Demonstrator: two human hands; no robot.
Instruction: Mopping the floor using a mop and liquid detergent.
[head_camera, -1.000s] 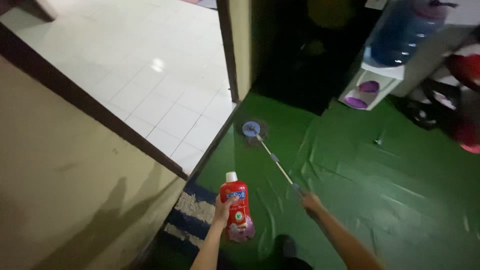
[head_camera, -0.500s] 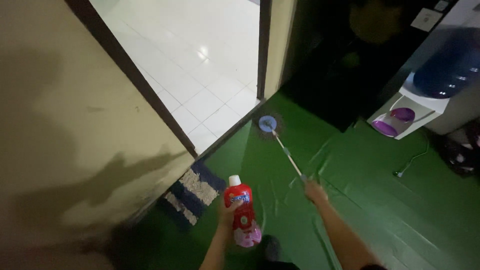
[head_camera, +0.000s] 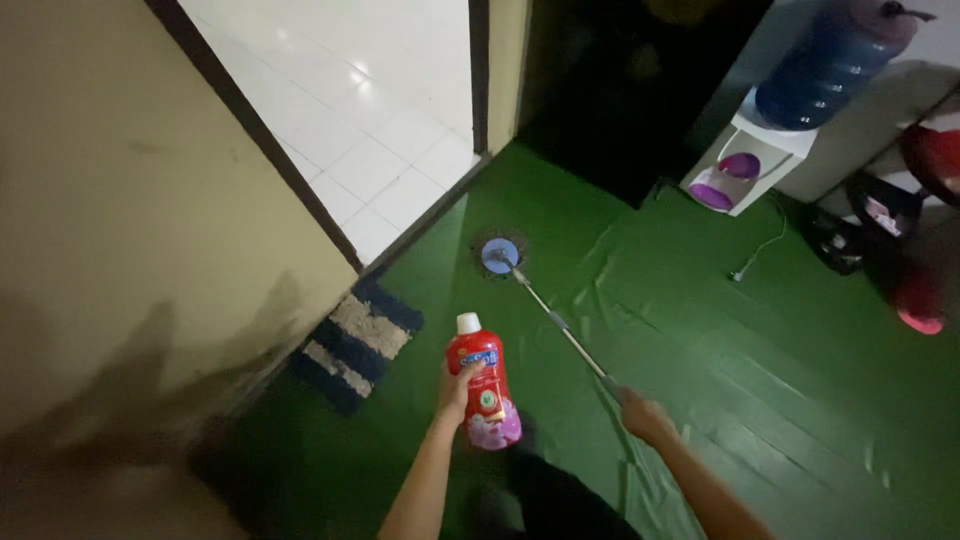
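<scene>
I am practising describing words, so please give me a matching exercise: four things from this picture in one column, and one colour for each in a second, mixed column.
Things:
1. bottle in the left hand
2. floor covering
3. mop head
4. doorway tiles

Colours:
a. white
b. blue
c. red with a white cap
d. green

Pairs: 1-c, 2-d, 3-b, 4-a

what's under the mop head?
Green floor sheet, wrinkled around the mop head. The patch directly beneath is covered by the head. Right hand grips the mop handle; left hand holds a red bottle.
</scene>
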